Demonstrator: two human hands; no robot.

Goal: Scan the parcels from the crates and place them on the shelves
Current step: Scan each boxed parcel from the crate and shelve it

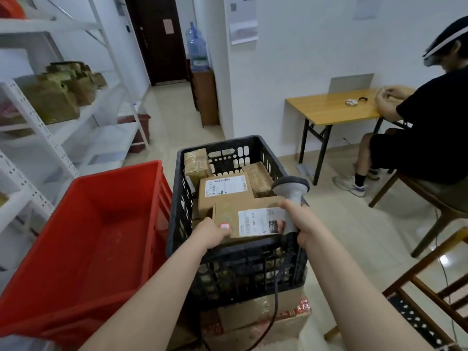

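Parcel [226, 213] lies on top in the black crate [240, 250], left hand [212, 233] gripping its corner, right hand [302, 224] wrapped round the scanner [291, 189]. Several more wait there; the shelves [106, 98] hold some boxes already.

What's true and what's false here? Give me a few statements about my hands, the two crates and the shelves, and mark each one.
1. The right hand grips a barcode scanner. True.
2. The red crate is packed with parcels. False: no parcels show in the part of its inside that is in view. The parcels are in the black crate beside it.
3. The left hand holds the nearest parcel in the black crate. True.
4. The white shelves hold nothing yet. False: brown boxes already sit on one shelf.
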